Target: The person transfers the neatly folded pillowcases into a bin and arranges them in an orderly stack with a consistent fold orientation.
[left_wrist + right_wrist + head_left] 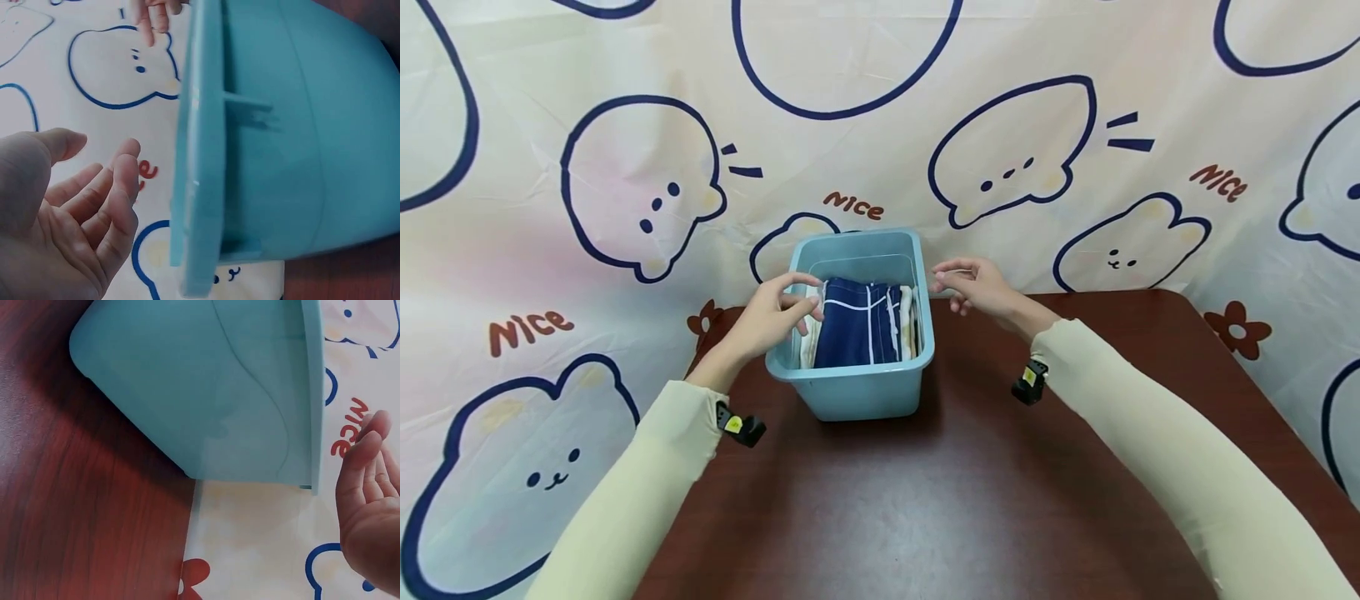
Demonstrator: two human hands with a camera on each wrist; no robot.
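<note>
A light blue plastic bin (867,393) stands on the dark table, holding folded cloth. On top shows a navy cloth with white stripes (848,325), with pale folded cloths (907,321) beside it. My left hand (777,312) hovers over the bin's left rim, fingers loosely bent and holding nothing. In the left wrist view that hand (87,209) is apart from the bin's rim (203,150). My right hand (981,287) is in the air just right of the bin, also holding nothing. The right wrist view shows it (373,500) beyond the bin's side wall (200,394).
The bin stands toward the far edge of the brown table (880,508). Behind it hangs a pale curtain (865,158) printed with blue cartoon outlines and the word "Nice". Each wrist wears a small black camera, such as the one on the right cuff (1030,383).
</note>
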